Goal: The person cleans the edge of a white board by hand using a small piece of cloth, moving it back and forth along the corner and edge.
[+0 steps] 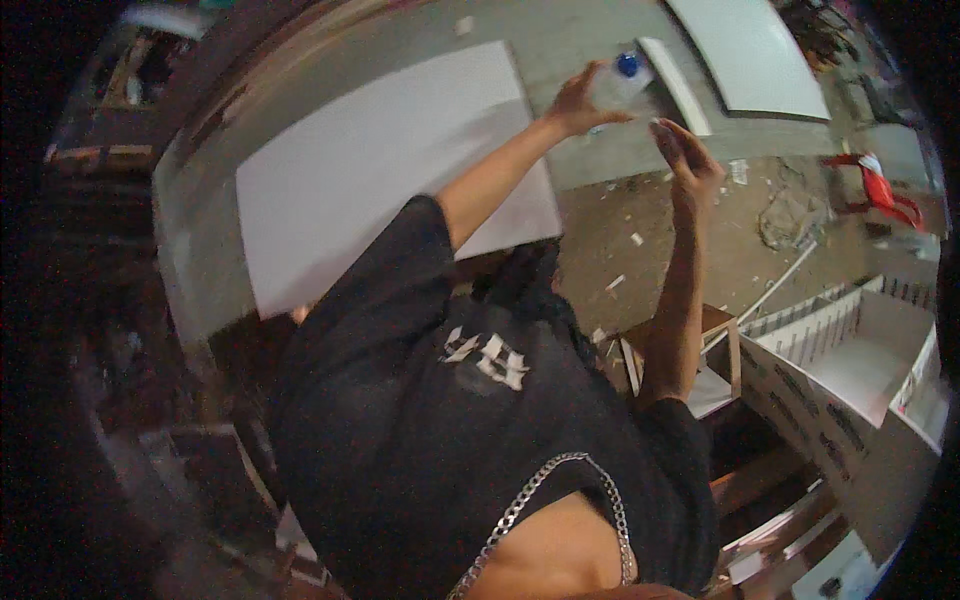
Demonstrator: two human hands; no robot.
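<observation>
My left hand (583, 105) reaches over the far right part of the worktable, thumb and fingers spread apart. Just beyond its fingers is a clear plastic bottle (630, 88) with a blue cap; whether the hand touches it I cannot tell. My right hand (692, 163) is raised to the right of it, thumb and fingertips pinched together. A tiny pale spot shows at those fingertips, too small to name. Left of my hands a large white panel (390, 165) lies flat, partly covered by my left forearm.
A narrow white strip (675, 87) and another white panel (750, 55) lie beyond my hands. Scraps litter the brown floor (620, 215) at the right. A red object (880, 190) is at far right. White open boxes (860, 350) stand near my right elbow.
</observation>
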